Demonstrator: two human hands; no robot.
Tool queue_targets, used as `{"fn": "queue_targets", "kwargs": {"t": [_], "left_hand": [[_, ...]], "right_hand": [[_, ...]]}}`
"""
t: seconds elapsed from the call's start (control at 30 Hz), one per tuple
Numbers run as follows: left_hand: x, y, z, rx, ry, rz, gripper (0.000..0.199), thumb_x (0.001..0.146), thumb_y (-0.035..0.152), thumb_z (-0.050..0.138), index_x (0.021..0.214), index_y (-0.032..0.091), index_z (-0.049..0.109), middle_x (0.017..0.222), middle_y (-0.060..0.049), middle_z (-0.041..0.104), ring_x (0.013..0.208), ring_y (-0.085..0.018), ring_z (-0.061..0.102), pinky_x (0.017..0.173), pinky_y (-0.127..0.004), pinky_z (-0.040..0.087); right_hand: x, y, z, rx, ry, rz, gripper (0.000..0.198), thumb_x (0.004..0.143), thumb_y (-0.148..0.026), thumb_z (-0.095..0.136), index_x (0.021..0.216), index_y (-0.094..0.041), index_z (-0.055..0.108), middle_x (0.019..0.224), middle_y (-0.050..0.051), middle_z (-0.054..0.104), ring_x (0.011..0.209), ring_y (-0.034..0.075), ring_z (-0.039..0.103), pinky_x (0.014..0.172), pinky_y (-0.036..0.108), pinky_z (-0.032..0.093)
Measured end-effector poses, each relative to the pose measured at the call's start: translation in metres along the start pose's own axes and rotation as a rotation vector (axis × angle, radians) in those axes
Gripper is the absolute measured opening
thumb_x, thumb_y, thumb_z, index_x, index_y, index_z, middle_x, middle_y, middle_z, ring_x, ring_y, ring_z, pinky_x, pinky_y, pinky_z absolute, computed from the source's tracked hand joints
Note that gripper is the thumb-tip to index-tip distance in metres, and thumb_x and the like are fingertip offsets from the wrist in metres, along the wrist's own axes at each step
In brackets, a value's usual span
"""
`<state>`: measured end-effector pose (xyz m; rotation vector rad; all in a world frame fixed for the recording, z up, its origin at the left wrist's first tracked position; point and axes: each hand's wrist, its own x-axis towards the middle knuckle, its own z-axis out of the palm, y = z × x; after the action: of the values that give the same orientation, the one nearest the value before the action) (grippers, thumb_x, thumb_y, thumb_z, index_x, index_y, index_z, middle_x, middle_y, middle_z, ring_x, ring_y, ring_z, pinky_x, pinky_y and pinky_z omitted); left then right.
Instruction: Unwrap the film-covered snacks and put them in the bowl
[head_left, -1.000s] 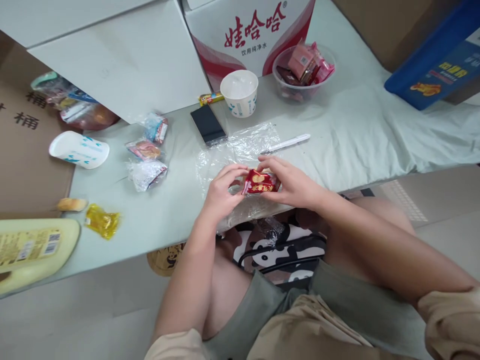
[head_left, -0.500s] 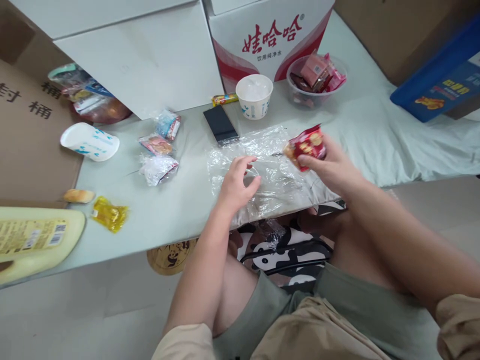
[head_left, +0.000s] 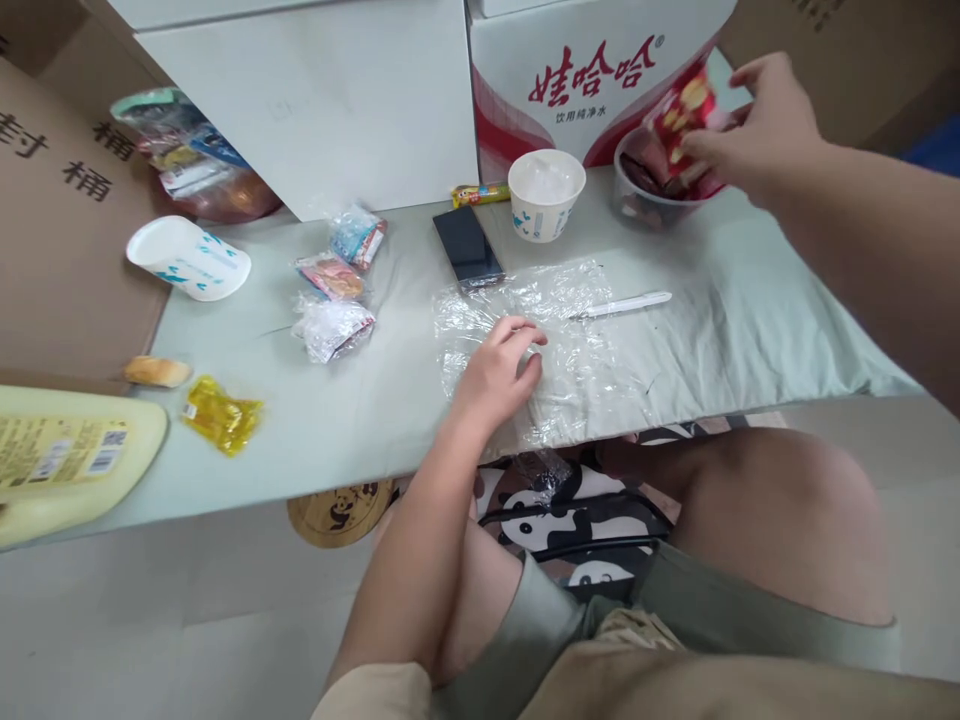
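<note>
My right hand [head_left: 765,125] grips a red snack packet [head_left: 684,112] between thumb and fingers, above the clear plastic bowl [head_left: 652,212] at the back right. Pink and dark red wrapped snacks fill that bowl, partly covered by the packet and my fingers. On the table's near side, my left hand [head_left: 499,372] lies over a crumpled clear plastic sheet [head_left: 577,375], its fingers loosely bent and apart, holding nothing. Beside the sheet's right part is a slim white pen-like item [head_left: 626,305]; its exact kind cannot be made out.
Behind the sheet are a black phone [head_left: 469,246], a paper cup [head_left: 547,200] and a yellow snack stick [head_left: 480,193]. To the left lie several wrapped snacks [head_left: 334,275], a tipped paper cup [head_left: 191,260], a bread piece [head_left: 156,371] and a yellow wrapper [head_left: 223,415]. White boxes [head_left: 322,100] stand behind.
My right hand has carried the red packet from over the plastic sheet up and right to the bowl, uncovering the white pen-like item. My left hand stays over the sheet. The view has shifted slightly.
</note>
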<state>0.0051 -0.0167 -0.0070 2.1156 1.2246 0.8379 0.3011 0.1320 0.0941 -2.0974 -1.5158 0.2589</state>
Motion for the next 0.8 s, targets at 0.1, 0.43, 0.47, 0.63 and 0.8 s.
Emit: {"fn": "queue_targets", "kwargs": {"t": [0.1,0.43,0.47,0.63,0.8], "left_hand": [[0.001,-0.001,0.000,0.019,-0.005,0.004,0.018,0.091,0.008,0.054,0.100,0.020,0.064,0.121,-0.008,0.063,0.108,-0.020,0.065,0.092,-0.037,0.056],[-0.003,0.000,0.000,0.005,0.004,-0.015,0.017,0.091,0.010,0.054,0.098,0.020,0.066,0.122,-0.007,0.063,0.104,-0.019,0.065,0.089,-0.035,0.055],[-0.003,0.000,0.000,0.005,0.004,-0.013,0.017,0.091,0.011,0.054,0.097,0.020,0.066,0.122,-0.007,0.063,0.104,-0.019,0.065,0.088,-0.035,0.055],[-0.002,-0.001,0.002,0.019,0.017,0.030,0.017,0.090,0.009,0.053,0.095,0.021,0.065,0.118,-0.008,0.063,0.106,-0.020,0.065,0.091,-0.037,0.056],[-0.002,-0.005,0.003,0.034,0.015,0.049,0.016,0.091,0.010,0.053,0.095,0.020,0.064,0.118,-0.009,0.063,0.106,-0.021,0.065,0.092,-0.038,0.056]], "right_hand": [[0.011,0.005,0.003,-0.368,-0.141,-0.120,0.065,0.084,-0.023,0.076,0.144,-0.008,0.058,0.138,0.028,0.061,0.135,0.042,0.054,0.103,0.058,0.042],[-0.005,0.010,-0.008,-0.261,-0.059,-0.170,0.050,0.098,-0.032,0.054,0.139,-0.006,0.064,0.133,0.028,0.066,0.131,0.034,0.061,0.106,0.053,0.043],[-0.003,0.009,-0.008,-0.248,-0.056,-0.162,0.051,0.096,-0.037,0.056,0.136,-0.007,0.066,0.129,0.025,0.069,0.128,0.029,0.063,0.104,0.049,0.043],[0.028,0.016,0.005,-0.182,0.013,-0.053,0.050,0.075,-0.047,0.068,0.101,-0.006,0.078,0.105,0.012,0.079,0.120,0.016,0.066,0.075,0.025,0.042],[0.056,0.030,0.017,-0.007,0.021,0.043,0.017,0.057,-0.015,0.079,0.066,-0.005,0.068,0.106,0.014,0.078,0.126,0.019,0.062,0.071,0.022,0.042]]}}
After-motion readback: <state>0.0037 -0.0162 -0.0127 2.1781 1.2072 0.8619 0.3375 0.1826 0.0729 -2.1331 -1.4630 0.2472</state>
